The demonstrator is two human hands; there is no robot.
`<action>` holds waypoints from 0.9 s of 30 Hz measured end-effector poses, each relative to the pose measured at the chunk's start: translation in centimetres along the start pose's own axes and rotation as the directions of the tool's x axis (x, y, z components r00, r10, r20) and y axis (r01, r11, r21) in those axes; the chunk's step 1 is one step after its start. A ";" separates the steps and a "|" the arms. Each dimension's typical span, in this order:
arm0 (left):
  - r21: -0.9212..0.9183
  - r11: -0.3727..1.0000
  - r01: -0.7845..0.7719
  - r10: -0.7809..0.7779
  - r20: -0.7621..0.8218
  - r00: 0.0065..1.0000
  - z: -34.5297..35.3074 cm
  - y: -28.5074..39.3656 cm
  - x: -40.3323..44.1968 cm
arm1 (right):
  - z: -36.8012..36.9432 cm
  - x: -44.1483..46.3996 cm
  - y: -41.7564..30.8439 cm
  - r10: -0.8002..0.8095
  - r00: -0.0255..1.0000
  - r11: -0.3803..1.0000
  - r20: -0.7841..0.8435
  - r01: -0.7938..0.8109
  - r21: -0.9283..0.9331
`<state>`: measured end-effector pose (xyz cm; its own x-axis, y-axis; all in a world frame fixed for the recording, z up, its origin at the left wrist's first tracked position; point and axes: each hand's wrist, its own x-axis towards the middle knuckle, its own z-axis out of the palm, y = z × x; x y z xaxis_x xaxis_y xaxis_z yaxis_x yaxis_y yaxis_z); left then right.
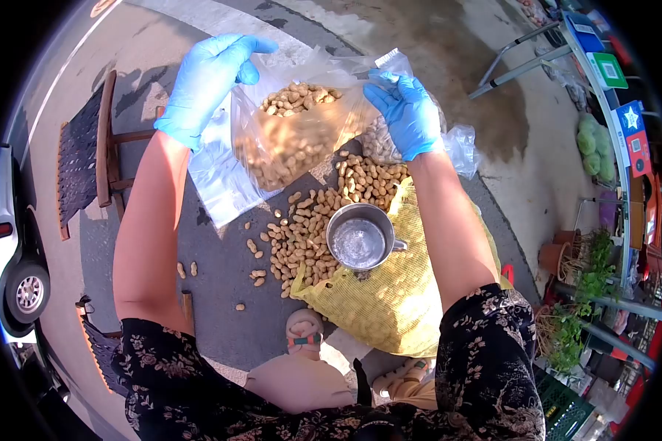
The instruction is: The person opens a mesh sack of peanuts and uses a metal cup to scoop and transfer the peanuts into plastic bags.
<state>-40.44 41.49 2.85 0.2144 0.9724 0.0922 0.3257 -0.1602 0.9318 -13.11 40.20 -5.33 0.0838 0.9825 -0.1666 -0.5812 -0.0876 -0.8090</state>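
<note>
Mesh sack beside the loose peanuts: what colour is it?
Yellow; the mesh sack shows best in the head view.

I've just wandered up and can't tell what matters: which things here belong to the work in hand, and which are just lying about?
Seemingly part of the work:
left hand and right hand, blue-gloved
clear bag of peanuts between them
loose peanuts on the ground
metal cup
yellow mesh sack

Seemingly just lying about:
dark woven seats
parked white vehicle
potted plants

bag: glossy plastic film | peanuts: rough, matt shells | mug: smooth shiny metal | sack: coarse mesh
</note>
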 end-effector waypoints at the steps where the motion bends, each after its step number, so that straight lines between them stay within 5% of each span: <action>1: -0.004 0.999 -0.041 0.041 0.013 0.999 0.4 0.4 1.3 | 0.5 1.0 -0.8 -0.059 0.998 0.997 0.018 0.060 -0.049; 7: -0.135 0.965 -0.225 0.244 0.151 0.958 6.1 -4.2 6.5 | 0.7 6.2 -0.7 -0.139 0.990 0.912 0.019 0.135 -0.386; 8: 0.028 0.972 -0.232 0.222 0.195 0.955 7.3 -5.9 6.8 | -0.4 6.7 0.5 -0.123 0.992 0.892 0.026 0.122 -0.436; 9: 0.188 0.952 -0.242 0.195 0.238 0.952 8.4 -7.6 6.7 | -2.0 7.3 2.3 -0.084 0.996 0.823 -0.025 0.055 -0.566; 12: 0.033 0.990 0.140 -0.143 0.335 0.931 11.1 -9.8 4.6 | -7.7 7.5 7.2 -0.045 0.995 0.527 -0.088 -0.051 -0.848; 14: -0.096 0.992 0.085 -0.050 0.325 0.944 12.4 -12.7 4.6 | -10.4 6.3 8.9 -0.048 0.999 0.318 0.018 0.032 -0.948; 17: -0.112 0.994 0.018 0.005 0.197 0.980 12.3 -14.2 2.5 | -10.2 3.8 7.8 0.060 0.997 0.434 -0.056 -0.077 -0.898; 19: 0.209 0.977 0.041 -0.026 -0.073 0.997 12.4 -16.2 -0.3 | -10.2 2.6 7.6 0.021 0.998 0.516 -0.057 -0.060 -0.854; 20: 0.110 0.984 0.140 -0.123 -0.150 0.981 12.1 -16.9 -2.2 | -10.1 2.1 7.5 -0.002 0.998 0.555 -0.061 -0.050 -0.830; 21: 0.508 0.861 0.003 0.134 -0.232 0.964 12.0 -21.0 -4.0 | -10.2 1.9 7.8 -0.001 0.998 0.600 -0.064 -0.050 -0.799; 24: 0.815 0.441 0.377 -0.267 -0.281 0.922 11.6 -24.2 -11.7 | -10.5 -0.4 8.6 0.018 0.997 0.643 -0.076 -0.070 -0.762; 27: 0.771 0.494 0.403 -0.231 -0.330 0.915 9.7 -31.0 -17.6 | -8.5 -3.4 8.8 0.155 0.987 0.726 0.033 -0.091 -0.682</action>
<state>-45.40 27.75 -31.06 -0.1829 0.9830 -0.0153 0.9569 0.1816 0.2267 -11.64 34.71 -16.67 -0.0344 0.9619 -0.2713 0.1220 -0.2654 -0.9564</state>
